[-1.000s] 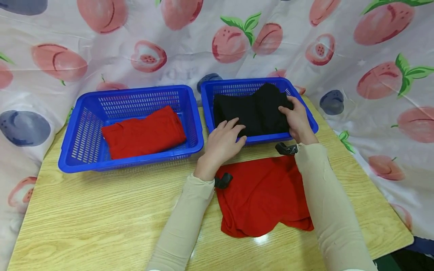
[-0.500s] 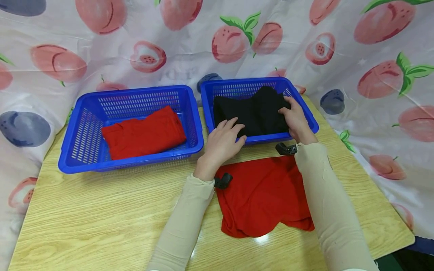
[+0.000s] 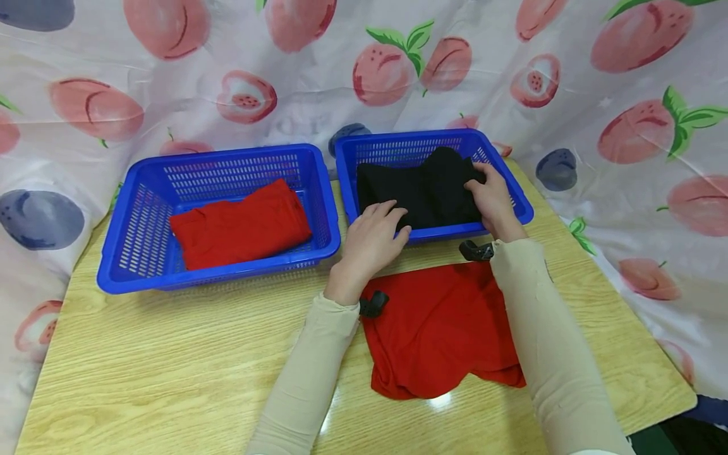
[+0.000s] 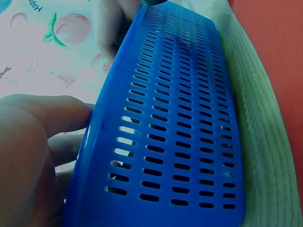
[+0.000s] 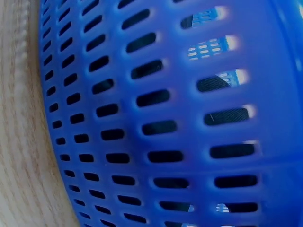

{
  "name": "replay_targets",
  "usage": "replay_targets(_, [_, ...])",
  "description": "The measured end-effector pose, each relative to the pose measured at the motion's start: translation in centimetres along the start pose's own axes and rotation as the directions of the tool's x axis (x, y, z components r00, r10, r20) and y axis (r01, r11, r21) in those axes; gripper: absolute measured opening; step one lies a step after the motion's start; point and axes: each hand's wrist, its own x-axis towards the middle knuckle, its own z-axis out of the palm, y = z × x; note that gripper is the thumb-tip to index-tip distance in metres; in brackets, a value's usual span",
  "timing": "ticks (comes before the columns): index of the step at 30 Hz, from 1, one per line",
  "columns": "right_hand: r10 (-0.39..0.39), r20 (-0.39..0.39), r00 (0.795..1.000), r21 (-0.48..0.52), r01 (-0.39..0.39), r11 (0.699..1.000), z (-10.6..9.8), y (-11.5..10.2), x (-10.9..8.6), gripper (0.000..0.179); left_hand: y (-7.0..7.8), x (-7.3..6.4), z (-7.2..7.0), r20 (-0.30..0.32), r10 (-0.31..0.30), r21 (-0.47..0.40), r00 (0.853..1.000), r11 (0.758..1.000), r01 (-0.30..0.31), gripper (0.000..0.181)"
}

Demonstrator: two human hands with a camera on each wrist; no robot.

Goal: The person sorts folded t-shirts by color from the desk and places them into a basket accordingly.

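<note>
Both hands are laid on a black cloth in the right-hand basket, upper centre of the frame.

The black cloth [image 3: 423, 188] fills the blue basket [image 3: 345, 165] from wall to wall. The left hand [image 3: 372, 239] is rested over the basket's near rim, its fingers straight and flat on the cloth's near left edge. The right hand [image 3: 493, 199] is placed at the cloth's right edge beside the right wall, fingers lightly bent on the fabric; whether a fold is pinched cannot be told. A red cloth [image 3: 440, 325] is spread on the counter [image 3: 170, 366] below the forearms, just short of the near edge. A second basket [image 3: 122, 218], at the left, is set just beside the first and holds a folded red cloth [image 3: 241, 222]. Bare counter is seen at lower left.
</note>
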Motion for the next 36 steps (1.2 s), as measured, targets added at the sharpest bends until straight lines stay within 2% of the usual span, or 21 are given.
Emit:
replay_targets(9, [-0.024, -0.134, 0.991, 0.072, 0.034, 0.997, 0.17, -0.02, -0.09, 0.036, 0.16, 0.03, 0.03, -0.009, -0.010, 0.017, 1.000, 1.000, 0.010, 0.044])
replay_targets(17, [-0.048, -0.189, 0.981, 0.010, 0.051, 0.999, 0.26, -0.07, -0.60, 0.034, 0.12, -0.03, 0.03, -0.022, -0.010, 0.016, 1.000, 1.000, 0.010, 0.042])
replay_targets(24, [-0.115, -0.156, 0.981, -0.195, 0.084, 0.977, 0.39, 0.18, -0.50, 0.033, 0.00, -0.07, 0.05, -0.026, -0.005, 0.009, 1.000, 1.000, 0.005, 0.040])
replay_targets(30, [-0.152, -0.148, 0.977, -0.240, 0.114, 0.964, 0.46, 0.13, -0.49, 0.038, -0.01, -0.09, 0.03, -0.022, 0.007, 0.019, 1.000, 1.000, -0.006, 0.039])
replay_targets(36, [-0.142, -0.106, 0.984, -0.293, 0.105, 0.950, 0.38, 0.05, -0.55, 0.036, 0.22, -0.04, 0.10, 0.003, 0.025, 0.055, 1.000, 0.998, -0.026, 0.038])
